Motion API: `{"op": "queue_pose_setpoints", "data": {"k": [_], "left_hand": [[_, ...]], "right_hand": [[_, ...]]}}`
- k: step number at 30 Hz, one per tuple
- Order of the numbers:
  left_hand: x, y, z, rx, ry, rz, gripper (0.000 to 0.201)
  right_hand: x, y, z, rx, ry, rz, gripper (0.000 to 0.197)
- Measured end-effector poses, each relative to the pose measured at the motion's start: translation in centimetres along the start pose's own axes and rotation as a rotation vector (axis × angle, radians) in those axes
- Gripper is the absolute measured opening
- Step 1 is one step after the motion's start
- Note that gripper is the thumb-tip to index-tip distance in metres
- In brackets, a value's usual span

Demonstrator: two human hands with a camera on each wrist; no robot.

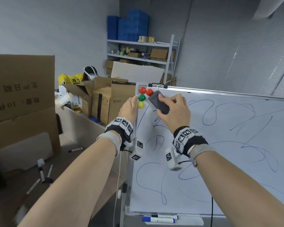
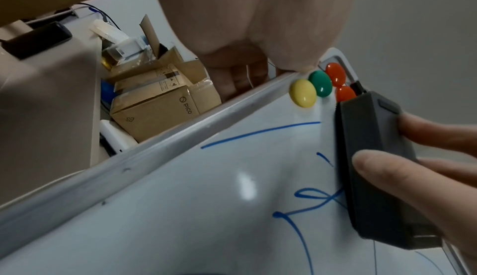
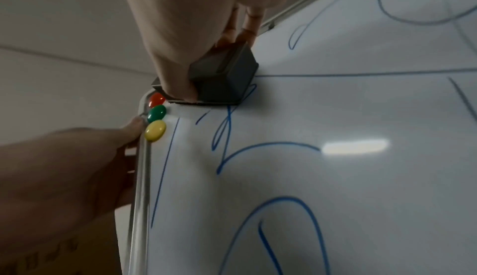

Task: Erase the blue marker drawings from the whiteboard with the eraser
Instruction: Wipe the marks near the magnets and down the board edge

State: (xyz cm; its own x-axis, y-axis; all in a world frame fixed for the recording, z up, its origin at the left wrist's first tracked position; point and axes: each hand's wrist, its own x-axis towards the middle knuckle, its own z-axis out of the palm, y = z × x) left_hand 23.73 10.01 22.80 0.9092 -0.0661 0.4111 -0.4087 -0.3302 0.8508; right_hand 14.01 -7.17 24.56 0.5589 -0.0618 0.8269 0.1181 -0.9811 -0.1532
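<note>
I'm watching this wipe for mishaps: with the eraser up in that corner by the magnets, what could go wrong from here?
1. The eraser, gripped by the right hand, sits right beside the red magnets; a stroke upward could knock them off.
2. The left hand holds only the whiteboard edge; hard wiping may shift the board.
3. Blue scribbles cover most of it; short strokes could leave streaks.

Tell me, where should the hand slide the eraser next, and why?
Probably down and rightward. The right hand holds the dark grey block eraser on the white whiteboard at its top-left corner beside the round coloured magnets, and the blue marker scribbles fill the board below.
</note>
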Motion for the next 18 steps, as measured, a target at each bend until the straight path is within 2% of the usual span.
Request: {"op": "queue_pose_setpoints", "data": {"k": [2, 6, 10, 13, 18], "left_hand": [[-0.1, 0.0, -0.1, 0.005, 0.014, 0.003, 0.053], [0.1, -0.3, -0.9, 0.013, 0.003, -0.010, 0.058], [0.1, -0.2, -0.6, -0.003, -0.021, -0.022, 0.058], [-0.4, -0.8, -0.1, -0.091, -0.029, -0.122, 0.059], [-1.4, -3.1, -0.2, -0.295, -0.005, -0.338, 0.061]], "right_hand": [[-0.8, -0.6, 0.6, 0.012, -0.025, -0.049, 0.051], [-2.4, -0.9, 1.3, 0.006, -0.103, -0.184, 0.050], [-1.2, -0.2, 0.6, -0.037, -0.093, -0.164, 0.050], [-1.4, -0.3, 0.9, -0.020, -0.073, -0.104, 0.049], [-3.7, -0.5, 2.4, 0.009, -0.223, -0.206, 0.051]]}}
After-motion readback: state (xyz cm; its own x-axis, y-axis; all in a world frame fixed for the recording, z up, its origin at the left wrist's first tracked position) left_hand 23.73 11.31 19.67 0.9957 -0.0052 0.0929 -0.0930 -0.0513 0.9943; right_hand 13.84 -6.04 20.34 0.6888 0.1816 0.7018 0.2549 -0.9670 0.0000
